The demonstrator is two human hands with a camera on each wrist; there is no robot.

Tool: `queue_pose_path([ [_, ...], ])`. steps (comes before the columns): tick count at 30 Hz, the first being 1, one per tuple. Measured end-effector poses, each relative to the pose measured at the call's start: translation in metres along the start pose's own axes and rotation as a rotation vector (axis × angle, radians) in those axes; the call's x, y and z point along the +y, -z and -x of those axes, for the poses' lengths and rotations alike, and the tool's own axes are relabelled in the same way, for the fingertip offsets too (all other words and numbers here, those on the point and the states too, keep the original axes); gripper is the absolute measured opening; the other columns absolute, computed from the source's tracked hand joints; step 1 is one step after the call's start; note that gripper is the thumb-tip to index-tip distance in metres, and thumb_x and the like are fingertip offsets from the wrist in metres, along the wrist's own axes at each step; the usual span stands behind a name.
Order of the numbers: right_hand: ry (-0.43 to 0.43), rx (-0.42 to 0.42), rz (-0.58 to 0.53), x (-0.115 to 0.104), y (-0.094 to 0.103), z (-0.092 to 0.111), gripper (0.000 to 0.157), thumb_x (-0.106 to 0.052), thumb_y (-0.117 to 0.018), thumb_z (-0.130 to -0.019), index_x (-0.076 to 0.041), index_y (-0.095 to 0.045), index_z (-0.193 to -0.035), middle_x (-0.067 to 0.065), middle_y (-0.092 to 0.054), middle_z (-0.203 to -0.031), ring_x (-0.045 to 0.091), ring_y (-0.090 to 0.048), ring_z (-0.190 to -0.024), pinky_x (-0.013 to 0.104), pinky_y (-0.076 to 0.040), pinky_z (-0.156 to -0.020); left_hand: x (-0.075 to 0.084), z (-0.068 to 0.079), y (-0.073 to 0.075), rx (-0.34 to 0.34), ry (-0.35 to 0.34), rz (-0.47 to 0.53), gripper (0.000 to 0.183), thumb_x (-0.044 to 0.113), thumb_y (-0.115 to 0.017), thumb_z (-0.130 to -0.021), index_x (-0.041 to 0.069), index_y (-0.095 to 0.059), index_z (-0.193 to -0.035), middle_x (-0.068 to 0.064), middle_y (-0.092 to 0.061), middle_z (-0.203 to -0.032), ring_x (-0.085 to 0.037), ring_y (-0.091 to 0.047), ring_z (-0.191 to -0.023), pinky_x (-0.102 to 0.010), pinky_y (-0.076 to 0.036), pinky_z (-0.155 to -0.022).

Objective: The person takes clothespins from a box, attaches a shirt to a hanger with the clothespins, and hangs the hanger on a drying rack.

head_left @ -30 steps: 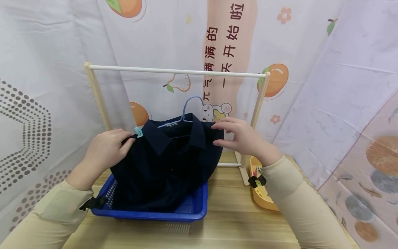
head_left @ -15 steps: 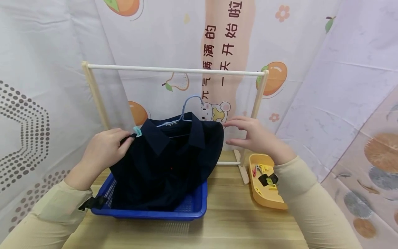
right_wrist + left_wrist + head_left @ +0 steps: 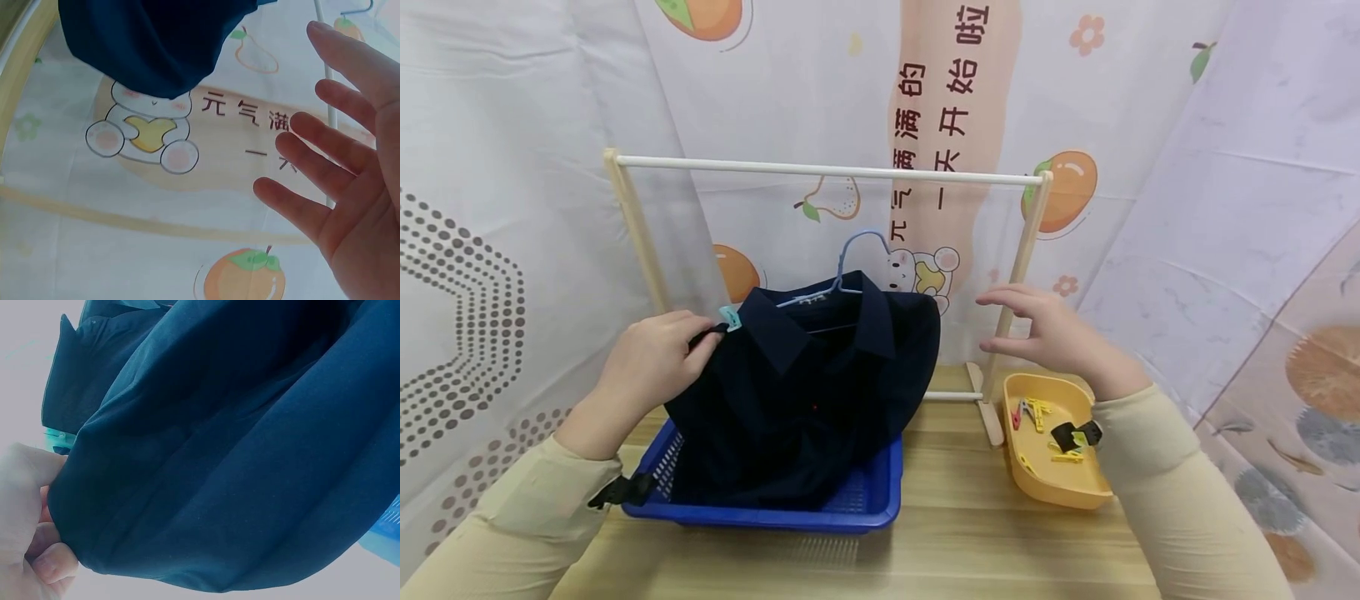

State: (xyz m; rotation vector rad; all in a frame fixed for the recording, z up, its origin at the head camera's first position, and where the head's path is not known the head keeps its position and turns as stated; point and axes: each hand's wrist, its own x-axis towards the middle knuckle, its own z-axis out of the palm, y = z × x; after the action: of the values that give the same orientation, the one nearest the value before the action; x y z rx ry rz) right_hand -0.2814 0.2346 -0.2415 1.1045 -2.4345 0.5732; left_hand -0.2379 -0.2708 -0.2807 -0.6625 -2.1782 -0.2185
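A dark navy collared shirt hangs on a light blue hanger, its lower part bunched in a blue basket. My left hand pinches the shirt's left shoulder beside a teal clothespin clipped near the collar. In the left wrist view, thumb and fingers of the left hand grip the cloth edge. My right hand is apart from the shirt, to its right, with nothing in it. Spread fingers of that right hand show in the right wrist view.
Behind the shirt stands a drying rack with a white top bar and wooden posts. A yellow tray holding several clothespins sits on the wooden table at right. Patterned curtains surround the table.
My right hand has moved right, away from the shirt's right shoulder, uncovering more of the yellow tray. The left hand keeps its hold on the shirt in about the same place.
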Motion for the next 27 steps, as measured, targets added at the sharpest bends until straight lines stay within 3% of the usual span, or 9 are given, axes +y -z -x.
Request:
queue_pose_path([
  [6, -0.091, -0.074, -0.052, 0.008, 0.007, 0.008, 0.056, -0.023, -0.084, -0.087, -0.010, -0.062, -0.137, 0.012, -0.062, -0.135, 0.031, -0.057, -0.122, 0.061, -0.047, -0.099, 0.000, 0.000, 0.001, 0.001, -0.001, 0.002, 0.013, 0.006, -0.075, -0.086, 0.000, -0.077, -0.098, -0.014, -0.073, -0.088, -0.033, -0.069, -0.073, -0.053, -0.055, -0.062],
  [12, -0.178, -0.124, -0.069, 0.021, 0.009, 0.016, 0.059, -0.026, -0.082, -0.089, -0.007, -0.059, -0.140, 0.014, -0.059, -0.140, 0.036, -0.050, -0.132, 0.062, -0.046, -0.101, 0.000, 0.000, 0.000, 0.008, -0.004, 0.006, 0.013, 0.006, -0.075, -0.086, 0.000, -0.076, -0.097, -0.015, -0.073, -0.089, -0.034, -0.070, -0.075, -0.053, -0.056, -0.062],
  [27, -0.305, -0.209, -0.011, 0.057, 0.008, 0.037, 0.060, -0.029, -0.081, -0.089, 0.000, -0.061, -0.137, 0.020, -0.062, -0.136, 0.042, -0.056, -0.124, 0.063, -0.046, -0.098, -0.003, 0.002, -0.001, 0.024, -0.017, 0.007, 0.011, 0.006, -0.075, -0.086, 0.001, -0.077, -0.096, -0.012, -0.073, -0.086, -0.031, -0.068, -0.070, -0.052, -0.055, -0.059],
])
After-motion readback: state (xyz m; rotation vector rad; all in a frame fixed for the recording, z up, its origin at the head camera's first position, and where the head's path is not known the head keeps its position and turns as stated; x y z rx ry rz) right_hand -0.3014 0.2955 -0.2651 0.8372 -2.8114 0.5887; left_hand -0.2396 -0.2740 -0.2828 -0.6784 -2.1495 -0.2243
